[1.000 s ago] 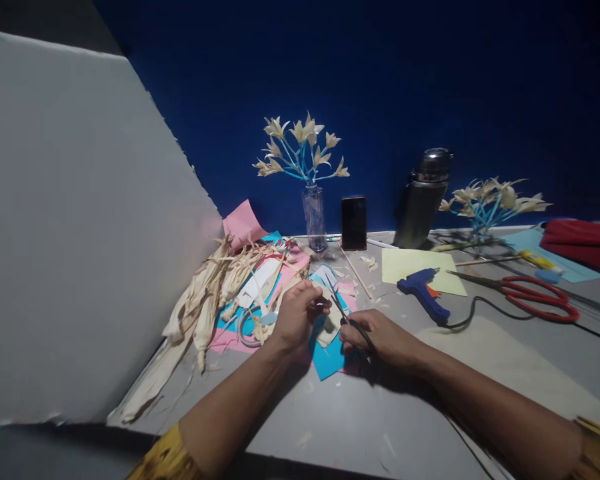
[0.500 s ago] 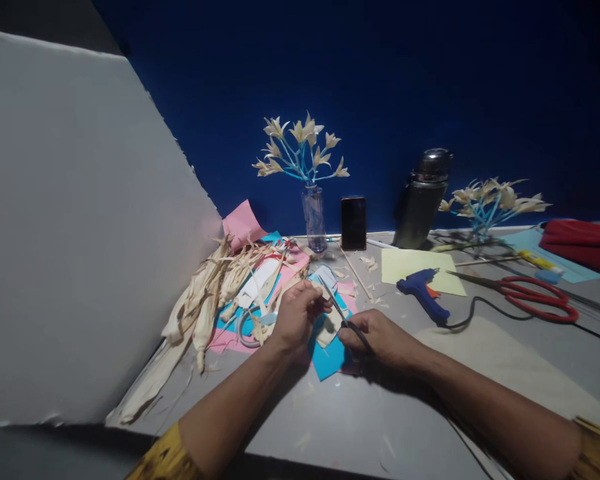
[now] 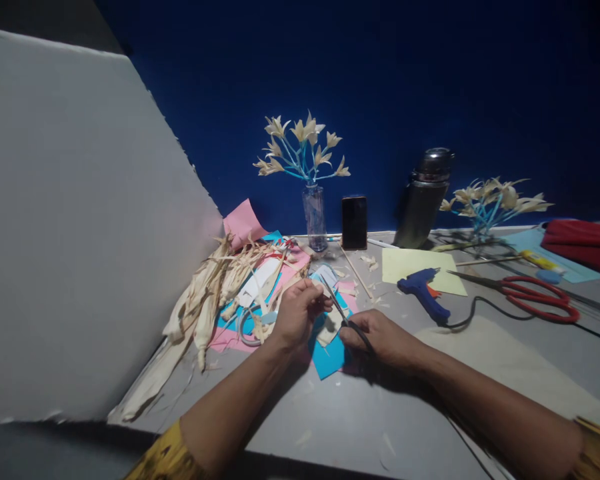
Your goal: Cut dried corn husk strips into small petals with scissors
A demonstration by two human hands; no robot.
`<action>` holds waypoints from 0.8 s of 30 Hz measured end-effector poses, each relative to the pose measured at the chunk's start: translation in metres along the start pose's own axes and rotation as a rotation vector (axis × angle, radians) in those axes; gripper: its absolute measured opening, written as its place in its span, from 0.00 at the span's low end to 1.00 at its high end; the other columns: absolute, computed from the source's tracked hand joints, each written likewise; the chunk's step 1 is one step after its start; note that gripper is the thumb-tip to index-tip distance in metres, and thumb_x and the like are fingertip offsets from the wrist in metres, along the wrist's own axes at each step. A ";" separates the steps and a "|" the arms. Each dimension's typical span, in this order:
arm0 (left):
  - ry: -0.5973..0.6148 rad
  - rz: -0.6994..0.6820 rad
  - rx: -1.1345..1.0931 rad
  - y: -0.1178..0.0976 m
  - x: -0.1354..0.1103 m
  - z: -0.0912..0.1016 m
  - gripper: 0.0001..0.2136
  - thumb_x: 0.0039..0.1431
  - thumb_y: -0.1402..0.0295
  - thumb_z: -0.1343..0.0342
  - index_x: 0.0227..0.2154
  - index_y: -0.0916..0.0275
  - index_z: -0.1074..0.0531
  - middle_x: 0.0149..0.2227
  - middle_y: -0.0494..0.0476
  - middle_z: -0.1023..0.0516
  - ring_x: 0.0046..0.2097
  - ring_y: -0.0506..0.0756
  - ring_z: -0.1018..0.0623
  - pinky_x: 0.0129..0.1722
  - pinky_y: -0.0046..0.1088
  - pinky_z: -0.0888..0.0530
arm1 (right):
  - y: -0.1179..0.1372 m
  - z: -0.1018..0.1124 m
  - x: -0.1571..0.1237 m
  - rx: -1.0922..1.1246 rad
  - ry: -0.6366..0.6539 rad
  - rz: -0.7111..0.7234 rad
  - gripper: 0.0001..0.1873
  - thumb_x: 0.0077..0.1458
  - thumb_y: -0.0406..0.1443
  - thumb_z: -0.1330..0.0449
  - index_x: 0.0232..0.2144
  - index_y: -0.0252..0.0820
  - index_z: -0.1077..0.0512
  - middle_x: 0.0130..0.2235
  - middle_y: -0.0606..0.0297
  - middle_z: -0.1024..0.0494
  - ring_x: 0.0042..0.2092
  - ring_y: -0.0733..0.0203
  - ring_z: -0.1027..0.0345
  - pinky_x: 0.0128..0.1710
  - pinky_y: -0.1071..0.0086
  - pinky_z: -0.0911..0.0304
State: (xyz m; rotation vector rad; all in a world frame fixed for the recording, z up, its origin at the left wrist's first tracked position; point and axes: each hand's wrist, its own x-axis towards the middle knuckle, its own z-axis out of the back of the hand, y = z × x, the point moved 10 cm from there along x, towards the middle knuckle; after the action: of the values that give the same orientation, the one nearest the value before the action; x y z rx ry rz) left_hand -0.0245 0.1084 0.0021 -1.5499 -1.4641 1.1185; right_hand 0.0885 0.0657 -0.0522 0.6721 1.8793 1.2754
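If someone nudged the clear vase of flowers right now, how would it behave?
The vase would probably tip easily, being narrow beneath widely spreading flowers. Clear and shiny, it looks rigid, possibly breakable. The flowers look thin and papery, so likely light and easily crumpled.

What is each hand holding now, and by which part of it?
The right hand holds black-handled scissors by the handles. The left hand pinches a small pale piece at its fingertips; by which part cannot be told.

No lettering, brand, number or sign can be read anywhere
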 end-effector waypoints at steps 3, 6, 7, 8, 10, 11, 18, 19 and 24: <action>-0.003 0.002 0.002 0.001 0.000 0.001 0.09 0.44 0.68 0.36 0.21 0.63 0.33 0.21 0.52 0.27 0.25 0.50 0.26 0.28 0.24 0.29 | 0.001 0.000 0.001 -0.032 0.009 0.014 0.23 0.46 0.50 0.31 0.21 0.39 0.34 0.20 0.69 0.32 0.22 0.66 0.36 0.27 0.70 0.36; 0.003 -0.015 0.005 0.000 0.001 0.001 0.08 0.45 0.69 0.37 0.21 0.63 0.32 0.21 0.52 0.27 0.25 0.50 0.26 0.28 0.25 0.28 | 0.003 0.001 0.001 -0.060 0.007 0.009 0.23 0.46 0.50 0.32 0.20 0.39 0.34 0.20 0.67 0.30 0.23 0.64 0.33 0.26 0.71 0.37; 0.006 -0.021 0.006 -0.001 0.001 0.001 0.08 0.45 0.69 0.38 0.21 0.63 0.32 0.21 0.52 0.27 0.25 0.50 0.26 0.28 0.25 0.28 | 0.003 0.001 0.000 -0.066 0.006 0.005 0.23 0.46 0.50 0.32 0.20 0.39 0.34 0.20 0.67 0.30 0.23 0.64 0.33 0.26 0.71 0.38; 0.009 -0.023 0.006 -0.001 0.001 0.001 0.08 0.45 0.69 0.38 0.20 0.63 0.32 0.21 0.52 0.27 0.25 0.50 0.26 0.28 0.25 0.28 | 0.004 0.000 0.000 -0.071 0.006 0.003 0.23 0.47 0.50 0.33 0.20 0.39 0.34 0.19 0.67 0.30 0.23 0.64 0.32 0.25 0.72 0.38; 0.013 -0.021 0.006 -0.001 0.001 0.000 0.08 0.45 0.69 0.38 0.20 0.63 0.32 0.21 0.52 0.27 0.25 0.50 0.26 0.28 0.25 0.29 | 0.007 -0.001 -0.001 -0.085 0.010 0.009 0.23 0.48 0.50 0.34 0.19 0.39 0.34 0.19 0.67 0.30 0.23 0.64 0.32 0.25 0.72 0.39; 0.010 -0.020 0.007 -0.001 0.001 0.001 0.08 0.44 0.69 0.38 0.20 0.63 0.32 0.21 0.52 0.28 0.25 0.50 0.26 0.28 0.25 0.29 | 0.008 -0.002 -0.002 -0.090 0.014 0.012 0.23 0.48 0.50 0.34 0.19 0.39 0.34 0.19 0.67 0.30 0.23 0.64 0.32 0.24 0.72 0.39; -0.001 -0.026 0.019 -0.003 0.000 0.002 0.08 0.44 0.68 0.37 0.20 0.63 0.32 0.21 0.51 0.29 0.25 0.50 0.26 0.28 0.25 0.28 | 0.011 -0.005 -0.004 -0.118 0.033 0.020 0.22 0.49 0.47 0.35 0.16 0.39 0.34 0.18 0.65 0.29 0.21 0.65 0.35 0.22 0.73 0.40; 0.000 -0.027 0.021 -0.003 0.000 0.002 0.08 0.44 0.69 0.37 0.20 0.63 0.32 0.21 0.51 0.28 0.25 0.50 0.27 0.28 0.25 0.28 | 0.011 -0.004 -0.003 -0.125 0.034 0.020 0.22 0.49 0.47 0.35 0.16 0.38 0.34 0.19 0.65 0.29 0.21 0.66 0.35 0.22 0.73 0.40; 0.007 -0.029 0.037 -0.004 0.000 0.001 0.07 0.45 0.68 0.38 0.20 0.63 0.31 0.21 0.52 0.28 0.24 0.50 0.27 0.28 0.25 0.29 | 0.009 -0.004 -0.004 -0.027 0.011 -0.004 0.22 0.48 0.46 0.34 0.16 0.39 0.36 0.17 0.69 0.33 0.21 0.67 0.36 0.26 0.71 0.35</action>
State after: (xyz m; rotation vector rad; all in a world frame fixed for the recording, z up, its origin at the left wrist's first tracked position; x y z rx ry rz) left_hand -0.0267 0.1086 0.0054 -1.5010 -1.4487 1.1159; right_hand 0.0879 0.0637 -0.0417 0.6483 1.8678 1.3027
